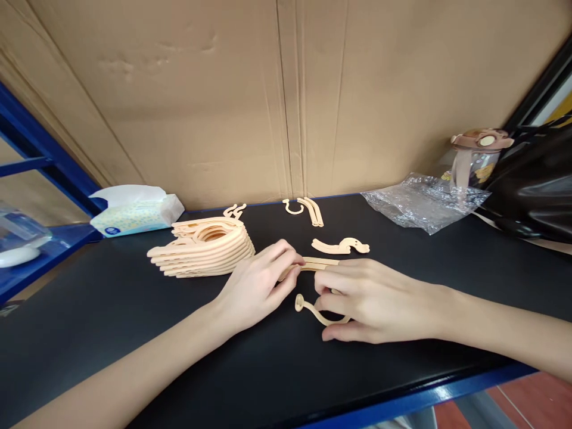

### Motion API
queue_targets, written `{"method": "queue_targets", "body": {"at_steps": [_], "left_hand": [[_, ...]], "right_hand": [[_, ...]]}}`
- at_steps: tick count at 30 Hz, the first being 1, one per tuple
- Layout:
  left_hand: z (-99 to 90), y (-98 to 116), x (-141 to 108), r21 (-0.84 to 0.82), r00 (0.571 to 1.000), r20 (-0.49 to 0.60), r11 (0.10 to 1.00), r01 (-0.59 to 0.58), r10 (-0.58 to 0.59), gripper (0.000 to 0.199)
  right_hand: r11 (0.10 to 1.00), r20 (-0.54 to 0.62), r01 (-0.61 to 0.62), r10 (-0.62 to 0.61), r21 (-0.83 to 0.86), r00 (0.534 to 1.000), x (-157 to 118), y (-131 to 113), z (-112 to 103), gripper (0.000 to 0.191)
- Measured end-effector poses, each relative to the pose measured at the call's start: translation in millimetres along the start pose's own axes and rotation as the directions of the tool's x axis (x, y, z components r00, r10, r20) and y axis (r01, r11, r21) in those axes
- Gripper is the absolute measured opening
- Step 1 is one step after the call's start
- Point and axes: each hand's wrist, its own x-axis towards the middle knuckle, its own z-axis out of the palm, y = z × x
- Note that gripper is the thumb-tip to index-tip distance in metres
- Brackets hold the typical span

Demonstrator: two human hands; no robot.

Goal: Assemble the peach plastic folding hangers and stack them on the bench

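Observation:
My left hand (pixel 270 277) is closed, its thumb and fingers pinching the left end of a beige plastic hanger arm (pixel 319 262). My right hand (pixel 370 301) curls over the other end of that arm. Under its fingers a curved beige hanger hook (pixel 315 313) sticks out to the left, with a round knob at its tip. How hook and arm meet is hidden by the fingers. Just behind my hands lies a loose hanger piece with a folded hook (pixel 342 245). A stack of folded beige hangers (pixel 205 253) stands left of my left hand.
Loose hooks (pixel 235 210), a single hook (pixel 294 207) and slim hanger arms (pixel 313 213) lie along the back of the black table (pixel 250 381). A tissue pack (pixel 134 210) stands back left. Clear plastic wrap (pixel 422 202), a bottle (pixel 480 158) and a black bag (pixel 531 185) are at right.

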Motion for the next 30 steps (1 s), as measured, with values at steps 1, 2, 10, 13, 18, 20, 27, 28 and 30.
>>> {"method": "queue_targets", "body": {"at_steps": [1,2,10,13,18,20,27,28,30], "left_hand": [[-0.6,1,-1,0.015,0.998,-0.004,0.998,-0.065,0.065,0.022],[-1.2,1,-1,0.030,0.991,0.001,0.991,-0.132,0.132,0.022],[-1.3,13,-4,-0.015,0.908,0.092,0.913,-0.409,0.408,0.014],[-2.6,13,-4,-0.004,0.906,0.089,0.909,-0.416,0.415,0.013],[-5.9,11,-4,0.128,0.918,0.051,0.909,-0.398,0.394,0.020],[-6.4,11,-3,0.196,0.923,0.029,0.903,-0.382,0.384,0.024],[-7.4,10,-5,0.040,0.977,-0.147,0.988,-0.147,0.151,0.024],[-7.7,10,-6,-0.052,0.982,-0.155,0.992,-0.113,0.104,0.026],[-8.3,12,-6,-0.222,0.991,-0.120,0.971,-0.086,0.060,0.027]], "right_hand": [[1.000,0.001,-0.003,0.003,-0.003,1.000,0,1,1,0.026],[1.000,0.009,-0.007,0.007,-0.002,1.000,-1,3,2,0.025],[1.000,0.007,0.012,-0.012,-0.022,1.000,-1,5,3,0.021],[1.000,-0.082,-0.014,0.012,-0.027,0.997,0,6,1,0.020],[0.993,-0.200,-0.067,0.046,-0.097,0.979,-1,13,-6,0.022],[0.988,-0.245,-0.085,0.051,-0.129,0.968,-2,17,-7,0.022],[0.981,-0.379,-0.191,0.182,0.015,0.907,-4,22,-7,0.018],[0.977,-0.369,-0.204,0.212,0.060,0.905,-4,22,-7,0.018],[0.953,-0.314,-0.217,0.276,0.209,0.908,-2,20,-7,0.018]]}}
